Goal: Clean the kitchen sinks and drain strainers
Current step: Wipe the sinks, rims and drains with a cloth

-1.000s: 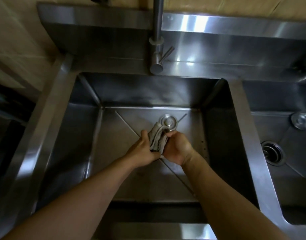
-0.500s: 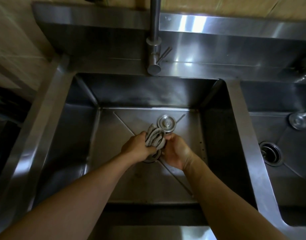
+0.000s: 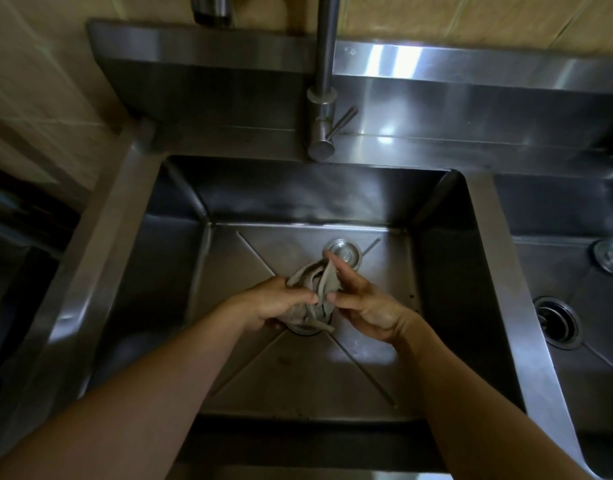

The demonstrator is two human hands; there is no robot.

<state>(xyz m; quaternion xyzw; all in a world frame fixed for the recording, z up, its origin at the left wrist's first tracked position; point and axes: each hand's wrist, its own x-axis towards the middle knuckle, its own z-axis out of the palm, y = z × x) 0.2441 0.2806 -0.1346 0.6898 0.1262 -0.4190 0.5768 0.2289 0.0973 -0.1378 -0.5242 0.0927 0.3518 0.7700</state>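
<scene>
Over the drain of the left steel sink (image 3: 180, 306), both my hands hold a crumpled grey cloth (image 3: 313, 289). My left hand (image 3: 274, 303) grips its lower part, thumb across the fabric. My right hand (image 3: 364, 306) pinches the cloth's right edge between thumb and straightened fingers. The drain opening (image 3: 303, 329) shows only as a rim below the cloth. A round metal strainer (image 3: 345, 254) lies on the sink floor just behind my right fingertips.
A steel faucet (image 3: 322, 109) rises from the back ledge above the left sink. The right sink (image 3: 592, 375) has an open drain (image 3: 558, 322) and a second round strainer (image 3: 611, 256) on its floor. A steel divider (image 3: 499, 271) separates the basins.
My right hand has uncurled from a closed grip and its fingers now stretch along the cloth. The cloth has loosened and spread wider between my hands.
</scene>
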